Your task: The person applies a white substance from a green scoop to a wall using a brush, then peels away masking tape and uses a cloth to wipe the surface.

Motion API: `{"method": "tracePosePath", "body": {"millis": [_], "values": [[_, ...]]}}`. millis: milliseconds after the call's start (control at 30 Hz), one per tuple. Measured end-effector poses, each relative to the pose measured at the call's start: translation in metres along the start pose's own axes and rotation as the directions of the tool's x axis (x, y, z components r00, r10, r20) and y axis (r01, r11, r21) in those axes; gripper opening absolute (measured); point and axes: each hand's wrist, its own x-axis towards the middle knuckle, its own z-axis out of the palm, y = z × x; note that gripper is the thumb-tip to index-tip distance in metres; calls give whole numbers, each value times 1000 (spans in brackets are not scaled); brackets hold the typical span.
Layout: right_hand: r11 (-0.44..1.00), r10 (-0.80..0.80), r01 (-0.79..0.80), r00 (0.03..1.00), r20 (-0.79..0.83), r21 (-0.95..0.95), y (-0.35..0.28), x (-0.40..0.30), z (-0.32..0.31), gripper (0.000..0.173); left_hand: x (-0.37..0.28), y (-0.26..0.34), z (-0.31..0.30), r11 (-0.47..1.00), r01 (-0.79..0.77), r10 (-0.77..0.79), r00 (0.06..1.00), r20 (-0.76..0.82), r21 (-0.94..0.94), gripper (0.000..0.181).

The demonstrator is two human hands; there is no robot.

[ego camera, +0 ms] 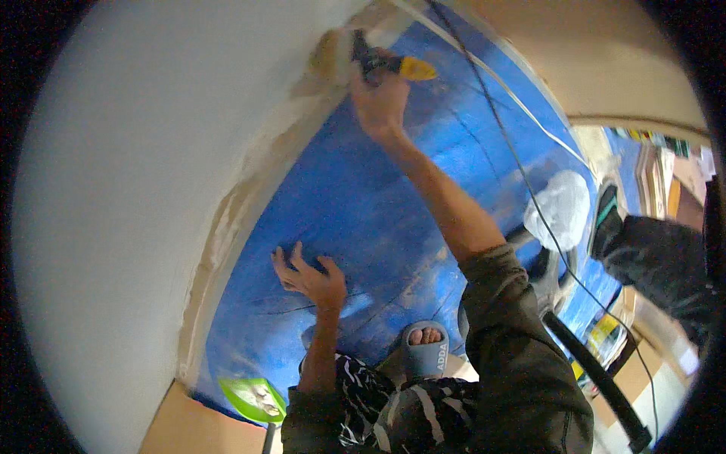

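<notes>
My right hand (381, 102) grips a black and yellow tool (391, 62), perhaps a power tool, at the far end of the pale wall (125, 187). The tool's dark end is at the brownish lower edge of the wall; blur hides whether it touches. My left hand (315, 281) is empty, its fingers spread over the blue floor covering (340, 193). A rough, patchy strip (227, 221) runs along the wall's foot.
A green dustpan (252, 400) with debris lies at the lower left. A dark cable (519, 164) crosses the right side. Near it are a white plastic bag (561, 210), a black tube (595, 380) and another person's dark-clothed leg (652, 249). My sandalled foot (425, 349) is below.
</notes>
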Motion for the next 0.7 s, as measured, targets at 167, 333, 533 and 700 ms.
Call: {"method": "tracePosePath", "body": {"millis": [167, 333, 533, 700], "values": [[858, -387, 398, 917, 101, -325, -23, 9, -114, 49, 104, 3, -19, 971, -216, 200, 968, -150, -102, 54], [577, -194, 245, 968, 160, -779, 1, -7, -141, 43, 159, 7, -1, 977, -210, 210, 977, 30, 22, 49], [851, -189, 415, 813, 550, -321, -81, -80, -29, 36, 170, 0, 10, 954, -300, 297, 943, 149, 2, 48], [799, -178, 259, 964, 199, -543, -28, 17, -81, 53, 170, 3, 6, 972, -230, 236, 962, 141, -53, 40]]}}
